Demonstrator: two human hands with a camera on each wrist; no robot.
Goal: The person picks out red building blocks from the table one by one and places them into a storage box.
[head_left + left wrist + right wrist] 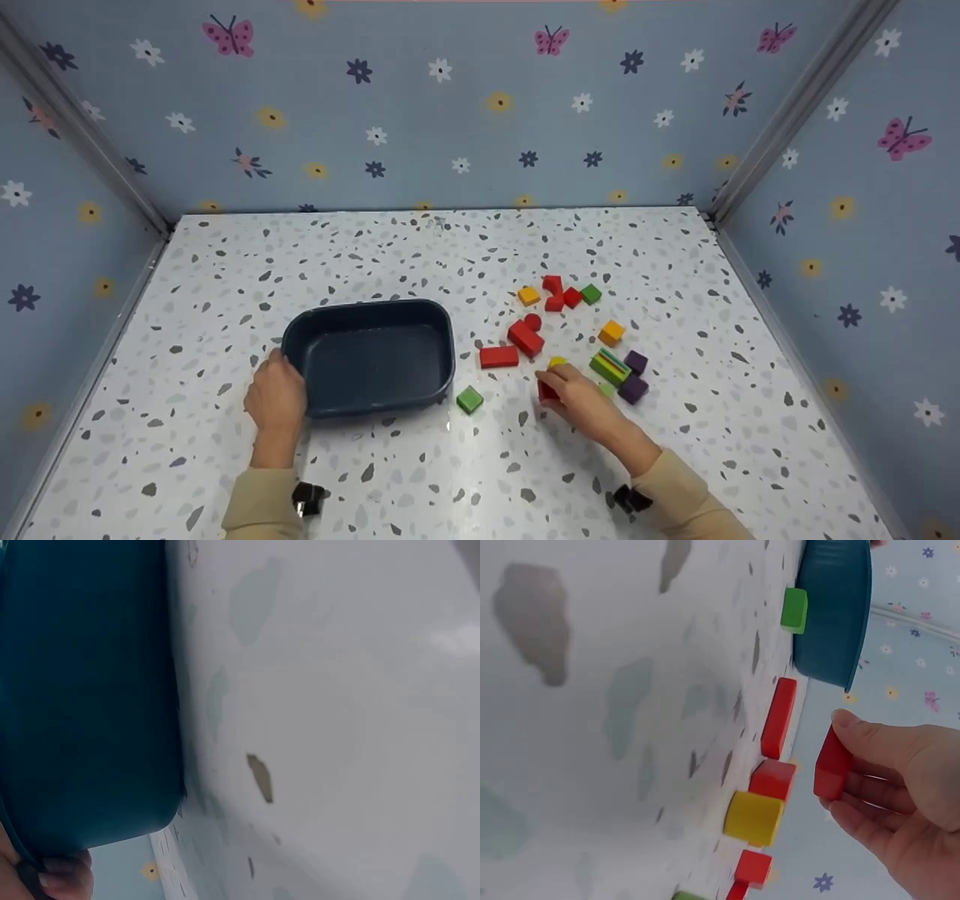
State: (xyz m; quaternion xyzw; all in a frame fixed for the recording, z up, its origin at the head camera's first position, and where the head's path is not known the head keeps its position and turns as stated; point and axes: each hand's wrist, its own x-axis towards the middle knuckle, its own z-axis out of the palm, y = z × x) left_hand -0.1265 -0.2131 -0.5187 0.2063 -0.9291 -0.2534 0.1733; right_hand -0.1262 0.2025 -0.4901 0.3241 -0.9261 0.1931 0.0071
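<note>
At the left side of a dark blue plastic basin (375, 366), my left hand (276, 394) grips the rim, with fingers and thumb on either side of it in the left wrist view. My right hand (589, 405) pinches a red block (832, 765) between thumb and fingers, raised off the table in the right wrist view. A yellow block (754, 817) lies close by, partly hidden behind the hand in the head view. Between basin and right hand sits a green block (470, 400). One flat red block (499, 357) rests farther back.
Several red pieces, a yellow-orange block (529, 295) and a green cube (591, 293) lie at the back. To the right are a striped green block (610, 366), purple cubes (634, 389) and an orange cube (611, 332). Patterned walls enclose the speckled table (420, 480).
</note>
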